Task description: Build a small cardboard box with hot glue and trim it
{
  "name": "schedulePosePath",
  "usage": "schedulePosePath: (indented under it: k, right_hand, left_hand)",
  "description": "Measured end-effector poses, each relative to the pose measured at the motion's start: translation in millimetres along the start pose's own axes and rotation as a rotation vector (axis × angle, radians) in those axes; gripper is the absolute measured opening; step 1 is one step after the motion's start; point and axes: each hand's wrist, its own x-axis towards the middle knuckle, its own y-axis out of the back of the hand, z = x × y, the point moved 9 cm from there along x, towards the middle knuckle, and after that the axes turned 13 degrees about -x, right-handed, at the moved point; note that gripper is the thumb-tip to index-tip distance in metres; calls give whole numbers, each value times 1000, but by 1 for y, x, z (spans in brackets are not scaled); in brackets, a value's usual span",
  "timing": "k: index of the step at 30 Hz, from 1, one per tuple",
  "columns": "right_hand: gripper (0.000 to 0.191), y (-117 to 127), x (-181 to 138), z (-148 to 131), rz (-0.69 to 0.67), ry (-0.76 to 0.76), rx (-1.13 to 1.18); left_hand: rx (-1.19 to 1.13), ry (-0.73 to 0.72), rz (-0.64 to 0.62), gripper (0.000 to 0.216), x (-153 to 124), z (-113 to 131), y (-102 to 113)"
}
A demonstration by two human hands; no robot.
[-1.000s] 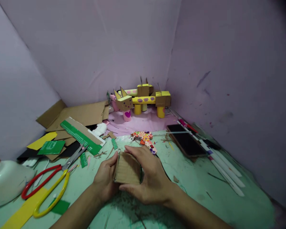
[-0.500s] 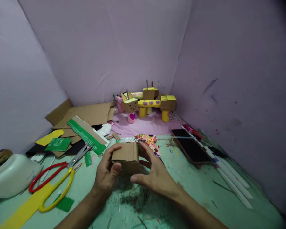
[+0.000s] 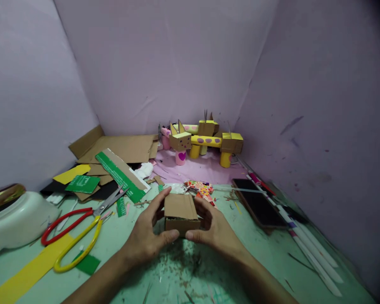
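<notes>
A small brown cardboard box (image 3: 181,207) is held between my two hands, low over the green tabletop. My left hand (image 3: 150,230) wraps its left side, thumb along the front face. On the right side my right hand (image 3: 217,228) curls round it, its thumb also at the front edge. The top flap looks slightly lifted along the front. Behind the box lies a piece of flowered, colourful material (image 3: 204,190). To the left, scissors (image 3: 98,211) with one red and one yellow handle rest with blades apart.
Cardboard animal figures (image 3: 205,141) stand at the back on pink cloth. Cardboard sheets (image 3: 126,148) and a green-printed strip (image 3: 122,173) lie back left. A pale green pot (image 3: 15,221) is at far left. On the right are a phone (image 3: 259,202) and several white sticks (image 3: 316,253).
My hands have turned the box so its front faces me more squarely. The right hand has closed in on its side. The whole view has shifted slightly.
</notes>
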Motion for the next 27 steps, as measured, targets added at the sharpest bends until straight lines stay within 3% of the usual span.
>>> schedulePosePath:
  k: [3,6,8,12,15,17,20,23,25,27]
  right_hand:
    - [86,2,-1,-2,-9,27,-52]
    - [91,21,-4,-5,63,22,-143]
    - [83,47,-6,-8,167,-6,-216]
    - [57,123,-11,-21,501,-77,-524]
    - [37,161,-9,-31,566,-128,-782]
    - [33,172,-6,-38,548,-160,-959]
    - [35,166,-2,-39,474,-215,-1103]
    - [42,135,9,-26,283,-251,-1078]
    - [43,114,16,-16,161,-274,-1091]
    - [43,104,20,-12,141,-310,-1109]
  left_hand:
    - [-53,11,17,101,1,-5,1]
    - [-98,37,49,105,3,-10,3]
    - [-120,44,73,102,3,-10,6]
    - [-137,35,97,91,5,-9,8]
    - [-142,48,118,88,6,-11,11]
    - [-132,65,149,88,6,-14,14]
    - [-81,116,211,90,4,-19,20]
    - [53,168,271,89,-1,-18,25]
    - [204,139,296,83,-3,-10,28]
    - [341,55,285,76,-3,4,27]
